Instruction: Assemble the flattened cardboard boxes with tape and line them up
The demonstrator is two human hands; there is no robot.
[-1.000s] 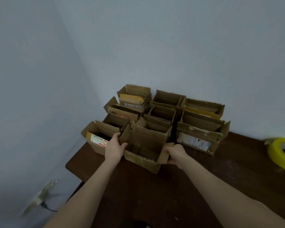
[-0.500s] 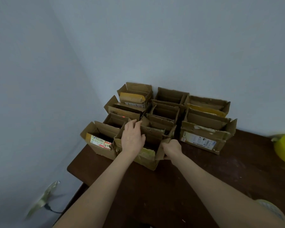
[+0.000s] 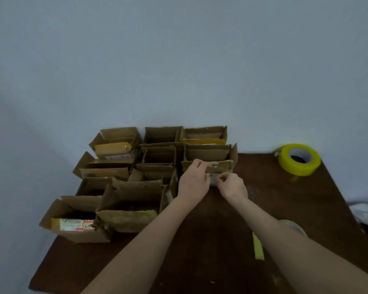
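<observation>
Pale wall [image 3: 179, 60], with a dark brown table [image 3: 306, 200] against it. Open cardboard boxes [image 3: 157, 154] stand in rows at the back left. Front box [image 3: 223, 164] of the right row: left hand [image 3: 192, 181] curls its fingers over the rim, right hand [image 3: 232, 186] pinches the front face. Yellow tape roll [image 3: 299, 159] sits apart, to the right.

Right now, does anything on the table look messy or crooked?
Yes. A loose yellow tape strip lies on the table by the right forearm. The front-left box seems to poke past the table's edge. Left hand and right hand hold the right front box.
</observation>
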